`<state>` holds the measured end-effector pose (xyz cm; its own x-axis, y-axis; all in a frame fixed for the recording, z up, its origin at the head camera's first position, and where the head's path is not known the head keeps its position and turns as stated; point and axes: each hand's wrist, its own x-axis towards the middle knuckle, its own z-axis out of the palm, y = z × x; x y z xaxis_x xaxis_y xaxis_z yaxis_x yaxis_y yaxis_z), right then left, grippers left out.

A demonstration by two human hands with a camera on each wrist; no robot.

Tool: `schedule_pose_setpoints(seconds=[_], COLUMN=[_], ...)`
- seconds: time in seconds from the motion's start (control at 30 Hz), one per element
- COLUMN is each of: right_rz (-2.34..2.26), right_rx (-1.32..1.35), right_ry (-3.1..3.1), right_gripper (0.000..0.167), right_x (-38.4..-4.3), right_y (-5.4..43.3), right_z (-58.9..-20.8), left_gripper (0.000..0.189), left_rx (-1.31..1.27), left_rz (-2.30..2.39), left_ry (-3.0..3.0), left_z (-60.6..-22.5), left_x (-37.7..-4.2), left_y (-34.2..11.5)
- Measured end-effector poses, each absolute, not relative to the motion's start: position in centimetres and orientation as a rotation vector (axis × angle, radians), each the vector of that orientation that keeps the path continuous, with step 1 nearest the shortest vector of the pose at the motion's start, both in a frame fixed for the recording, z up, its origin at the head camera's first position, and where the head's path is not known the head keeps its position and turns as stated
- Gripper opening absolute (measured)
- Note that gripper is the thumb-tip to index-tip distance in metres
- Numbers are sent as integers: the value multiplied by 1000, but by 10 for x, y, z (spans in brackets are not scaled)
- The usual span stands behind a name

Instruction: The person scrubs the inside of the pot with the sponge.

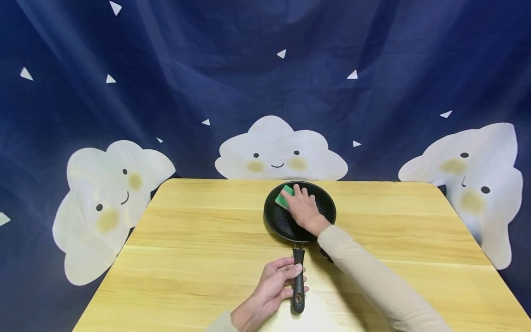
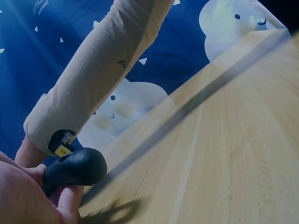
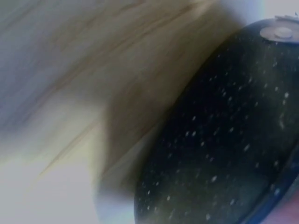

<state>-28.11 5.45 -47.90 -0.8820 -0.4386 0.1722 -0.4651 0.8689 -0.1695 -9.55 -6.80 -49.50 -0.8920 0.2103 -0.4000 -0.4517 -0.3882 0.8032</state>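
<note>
A black speckled frying pan (image 1: 277, 220) stands near the back edge of the table with its handle (image 1: 298, 295) toward me. My left hand (image 1: 271, 285) grips that handle, thumb on top and fingers underneath. Inside the pan, my right hand (image 1: 304, 211) holds a green sponge (image 1: 280, 201) against the left part of the cooking surface. In the left wrist view the rounded handle end (image 2: 88, 167) sticks out of the left hand. The right wrist view has the pan's speckled side (image 3: 210, 140) close up; the sponge is hidden there.
The light wooden table (image 1: 199, 230) carries the pan. A dark blue curtain (image 1: 240, 69) with white clouds and triangles hangs behind its back edge. My right sleeve (image 1: 373, 281) crosses over the table on the right, with a small dark device at the cuff.
</note>
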Motion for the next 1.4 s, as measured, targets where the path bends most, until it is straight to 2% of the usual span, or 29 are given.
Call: schedule_pose_setpoints(seconds=[0.57, 1.4], right_rz=[214, 174], right_rx=[641, 735], right_ry=[-2911, -3006], right_gripper=[45, 37], right_x=[-281, -250], right_y=[88, 112], right_z=[-478, -460], left_gripper=[30, 34], left_rx=[-356, -358], left_rz=[2318, 2321], left_ry=[1435, 1434], left_z=[-494, -494], left_x=[-94, -92], left_y=[-66, -66])
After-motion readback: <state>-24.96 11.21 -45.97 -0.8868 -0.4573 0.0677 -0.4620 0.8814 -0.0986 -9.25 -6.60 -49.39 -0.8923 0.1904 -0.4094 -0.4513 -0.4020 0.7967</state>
